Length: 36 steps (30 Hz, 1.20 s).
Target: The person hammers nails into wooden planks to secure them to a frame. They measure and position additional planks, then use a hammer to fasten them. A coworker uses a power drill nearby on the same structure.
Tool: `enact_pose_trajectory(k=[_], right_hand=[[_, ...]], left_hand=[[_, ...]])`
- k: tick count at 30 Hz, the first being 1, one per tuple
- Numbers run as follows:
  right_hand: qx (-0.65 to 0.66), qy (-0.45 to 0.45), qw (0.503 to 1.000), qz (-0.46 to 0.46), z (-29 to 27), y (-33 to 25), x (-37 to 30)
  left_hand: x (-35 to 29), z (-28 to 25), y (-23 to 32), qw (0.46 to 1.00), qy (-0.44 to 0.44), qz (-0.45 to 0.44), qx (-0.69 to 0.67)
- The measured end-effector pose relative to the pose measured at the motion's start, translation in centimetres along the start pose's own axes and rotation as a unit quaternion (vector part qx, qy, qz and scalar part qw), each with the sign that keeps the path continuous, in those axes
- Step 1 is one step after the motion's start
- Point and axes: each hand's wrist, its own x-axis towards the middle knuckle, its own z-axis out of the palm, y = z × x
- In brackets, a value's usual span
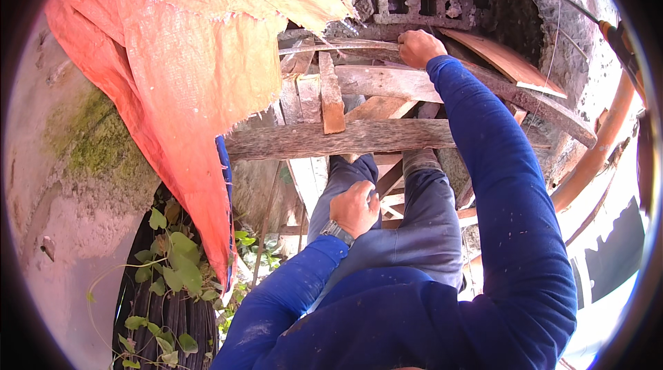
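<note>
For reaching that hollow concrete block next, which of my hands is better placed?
Probably your right hand: it's stretched forward, just below the concrete block in the view. Your left hand is farther back, over your trousers.

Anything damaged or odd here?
Yes. The orange tarp is damaged: its edge is ragged, with loose threads. Green growth patches the wall at left. The hollow concrete block beyond the right hand looks rough, its rightmost hole seemingly part-clogged.
</note>
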Motion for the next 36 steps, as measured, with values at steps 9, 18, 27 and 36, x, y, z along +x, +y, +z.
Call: enact_pose_trajectory(k=[9,18,27,36], right_hand=[[0.018,0.010,1.000,0.022,-1.0,-0.7,-0.2],[0.073,0.045,0.992,0.087,-1.0,-1.0,-0.9],[0.084,0.091,0.981,0.151,-1.6,-3.3,-0.5],[0.106,0.116,0.970,0.185,-0.7,-4.3,-0.3]], left_hand=[[-0.1,0.5,-0.6,1.000,0.016,0.011,-0.003],[0.1,0.3,-0.2,1.000,0.018,0.018,-0.010],[-0.1,1.2,-1.2,0.998,0.022,0.053,-0.002],[-0.1,1.3,-0.9,0.999,-0.003,0.043,-0.002]])
